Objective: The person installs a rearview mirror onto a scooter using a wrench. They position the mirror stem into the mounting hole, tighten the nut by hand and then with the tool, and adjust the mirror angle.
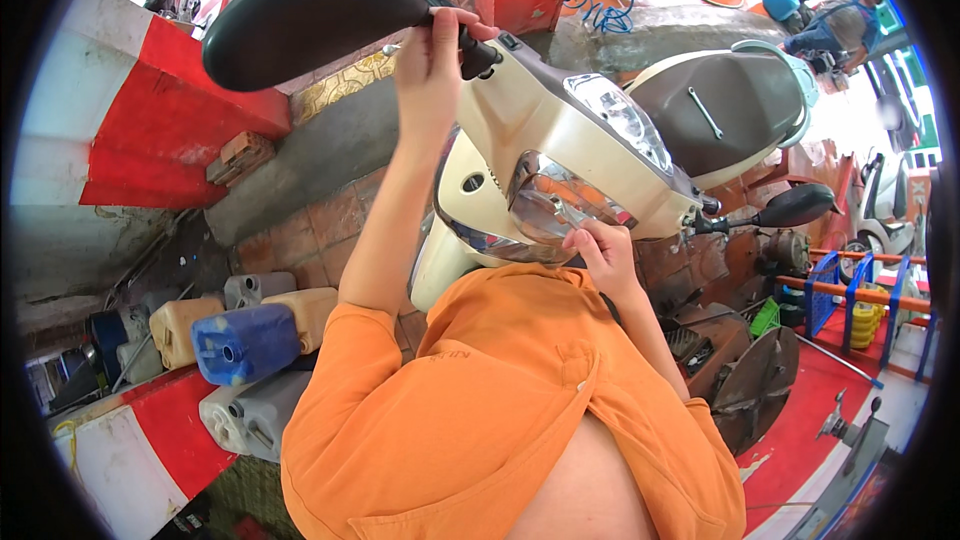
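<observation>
A cream scooter (520,120) stands in front of me, its front turned toward me. My left hand (432,52) is raised and shut on the black handlebar grip (472,48), just beside the large black mirror (300,15). My right hand (600,252) rests with curled fingers against the lower edge of the chrome headlight (560,202); whether it pinches anything small is hidden. The second mirror (800,205) sticks out to the right. A metal wrench (705,112) lies on the brown seat (730,90). My orange shirt (500,410) fills the lower middle.
Several plastic canisters, one blue (245,342) and one tan (180,328), lie at the lower left by a red and white wall (150,110). A blue rack (860,305) with yellow parts and a metal disc machine (750,385) stand at the right. Another person (835,20) crouches at the far upper right.
</observation>
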A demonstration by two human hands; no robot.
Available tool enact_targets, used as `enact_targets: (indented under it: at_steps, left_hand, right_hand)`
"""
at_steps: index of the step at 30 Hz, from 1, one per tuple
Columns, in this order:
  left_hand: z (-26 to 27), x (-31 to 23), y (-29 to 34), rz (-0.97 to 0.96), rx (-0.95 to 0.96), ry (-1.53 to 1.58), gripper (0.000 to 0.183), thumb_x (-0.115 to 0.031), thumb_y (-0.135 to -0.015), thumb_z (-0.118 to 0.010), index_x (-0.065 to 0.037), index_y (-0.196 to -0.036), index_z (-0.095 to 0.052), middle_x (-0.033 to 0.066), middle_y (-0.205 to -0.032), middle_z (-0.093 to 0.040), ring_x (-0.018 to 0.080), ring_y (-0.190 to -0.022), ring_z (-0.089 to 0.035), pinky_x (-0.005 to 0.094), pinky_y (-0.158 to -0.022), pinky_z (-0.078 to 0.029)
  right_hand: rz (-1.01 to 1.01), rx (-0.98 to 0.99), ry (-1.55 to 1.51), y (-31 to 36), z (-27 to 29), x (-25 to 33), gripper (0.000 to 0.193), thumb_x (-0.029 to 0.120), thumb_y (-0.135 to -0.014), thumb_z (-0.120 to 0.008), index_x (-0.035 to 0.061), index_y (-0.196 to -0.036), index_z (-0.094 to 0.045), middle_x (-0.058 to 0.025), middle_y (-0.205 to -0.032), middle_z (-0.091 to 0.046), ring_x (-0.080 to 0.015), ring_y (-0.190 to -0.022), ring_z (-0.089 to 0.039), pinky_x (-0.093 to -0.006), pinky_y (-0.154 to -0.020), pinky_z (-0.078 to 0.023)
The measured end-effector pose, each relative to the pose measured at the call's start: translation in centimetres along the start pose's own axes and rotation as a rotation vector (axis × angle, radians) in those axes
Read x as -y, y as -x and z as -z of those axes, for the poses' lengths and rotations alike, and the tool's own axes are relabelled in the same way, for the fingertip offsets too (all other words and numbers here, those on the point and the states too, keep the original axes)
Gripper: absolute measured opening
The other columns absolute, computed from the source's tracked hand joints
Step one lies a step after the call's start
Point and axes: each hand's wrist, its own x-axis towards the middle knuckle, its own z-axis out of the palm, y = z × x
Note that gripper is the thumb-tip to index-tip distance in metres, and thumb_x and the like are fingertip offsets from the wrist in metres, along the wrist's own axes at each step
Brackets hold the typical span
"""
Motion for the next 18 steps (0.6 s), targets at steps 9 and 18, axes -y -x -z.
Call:
enact_targets:
  at_steps: [9,18]
  left_hand:
    - [0.2,1.3,-4.8,0.053,0.480,0.453,0.042,-0.045,-0.107,-0.035,-0.009,-0.086,-0.044,-0.0032,-0.063,-0.035,0.0092,-0.055,-0.042,0.0290,-0.061,-0.048]
    - [-0.8,0.8,-6.1,0.168,0.642,0.129,0.045,-0.039,-0.106,-0.045,-0.012,-0.070,-0.040,-0.0056,-0.054,-0.034,0.0049,-0.039,-0.038,0.0225,-0.046,-0.041]
  right_hand:
    - [-0.020,0.009,-0.011,-0.1,0.2,0.2,0.028,0.017,-0.097,-0.059,-0.0009,-0.077,-0.067,-0.0056,-0.053,-0.050,-0.0103,-0.047,-0.044,-0.0269,-0.047,-0.034]
    - [-0.025,0.015,-0.016,-0.2,0.2,0.1,0.026,0.016,-0.096,-0.060,0.0000,-0.077,-0.067,-0.0059,-0.052,-0.049,-0.0107,-0.047,-0.044,-0.0270,-0.047,-0.034]
